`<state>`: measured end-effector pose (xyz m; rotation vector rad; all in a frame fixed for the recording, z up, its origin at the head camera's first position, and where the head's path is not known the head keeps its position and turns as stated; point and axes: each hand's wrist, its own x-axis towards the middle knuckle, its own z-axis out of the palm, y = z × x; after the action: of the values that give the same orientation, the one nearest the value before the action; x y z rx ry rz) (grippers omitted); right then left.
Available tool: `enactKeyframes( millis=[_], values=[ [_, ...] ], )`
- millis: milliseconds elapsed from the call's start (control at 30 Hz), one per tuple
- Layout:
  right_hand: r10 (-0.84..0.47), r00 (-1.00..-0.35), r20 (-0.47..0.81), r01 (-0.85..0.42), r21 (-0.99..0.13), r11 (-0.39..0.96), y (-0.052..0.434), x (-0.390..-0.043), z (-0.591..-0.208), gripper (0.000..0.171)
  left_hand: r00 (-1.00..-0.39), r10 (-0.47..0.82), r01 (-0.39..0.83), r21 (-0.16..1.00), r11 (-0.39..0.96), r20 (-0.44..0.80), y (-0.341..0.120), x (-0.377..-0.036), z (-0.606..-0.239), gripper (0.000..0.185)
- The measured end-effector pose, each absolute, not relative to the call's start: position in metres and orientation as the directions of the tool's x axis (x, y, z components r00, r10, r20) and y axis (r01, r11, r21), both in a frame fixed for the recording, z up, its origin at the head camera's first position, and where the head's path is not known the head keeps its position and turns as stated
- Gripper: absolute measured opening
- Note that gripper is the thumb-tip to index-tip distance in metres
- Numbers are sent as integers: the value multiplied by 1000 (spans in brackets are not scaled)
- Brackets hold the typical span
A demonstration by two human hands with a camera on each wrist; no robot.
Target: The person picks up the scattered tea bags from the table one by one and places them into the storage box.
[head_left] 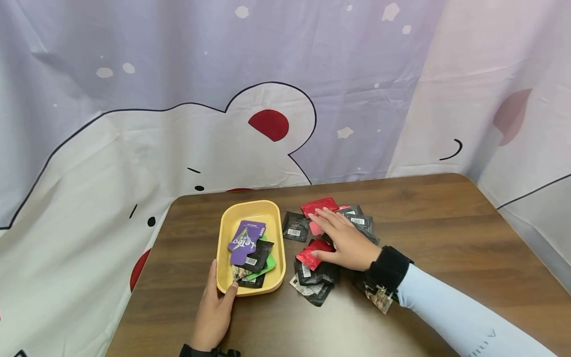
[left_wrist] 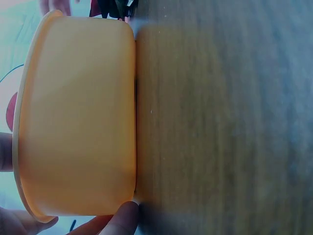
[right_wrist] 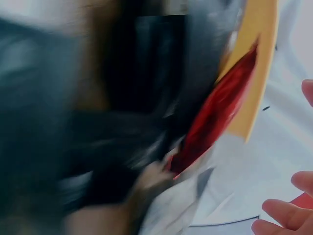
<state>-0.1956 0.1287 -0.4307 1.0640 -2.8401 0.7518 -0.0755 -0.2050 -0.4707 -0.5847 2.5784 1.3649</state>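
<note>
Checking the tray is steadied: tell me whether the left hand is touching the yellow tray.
Touching. The head view shows the left hand with thumb and fingers against the yellow tray's near rim; the left wrist view shows fingertips at its wall.

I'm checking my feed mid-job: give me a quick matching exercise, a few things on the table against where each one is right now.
Things:
1. purple packet
2. left hand
3. right hand
4. yellow tray

Places:
a. flat on the loose pile of packets
b. on the brown table, left of the pile
c. on top of the other packets inside the tray
d. at the tray's near end, thumb on its rim

Pairs: 1-c, 2-d, 3-a, 4-b
</note>
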Motion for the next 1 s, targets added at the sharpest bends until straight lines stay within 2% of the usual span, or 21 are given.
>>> enactKeyframes(
  millis=[300, 633, 767, 1000],
  values=[
    [-587, -788, 186, -604, -416, 680, 159, -193, -443, 87, -910, -266, -412, 751, 515, -317, -205, -76, -470, 86],
    [-578, -797, 173, -593, -402, 698, 167, -191, -447, 84, -905, -270, -423, 747, 513, -327, -206, -74, -471, 84],
    [-566, -814, 132, -568, -384, 728, 168, -190, -452, 83, -907, -270, -419, 742, 523, -322, -205, -75, -470, 85],
    [-576, -814, 68, -559, -360, 747, 170, -186, -460, 64, -905, -271, -424, 746, 514, -329, -205, -74, -470, 84]
  ],
)
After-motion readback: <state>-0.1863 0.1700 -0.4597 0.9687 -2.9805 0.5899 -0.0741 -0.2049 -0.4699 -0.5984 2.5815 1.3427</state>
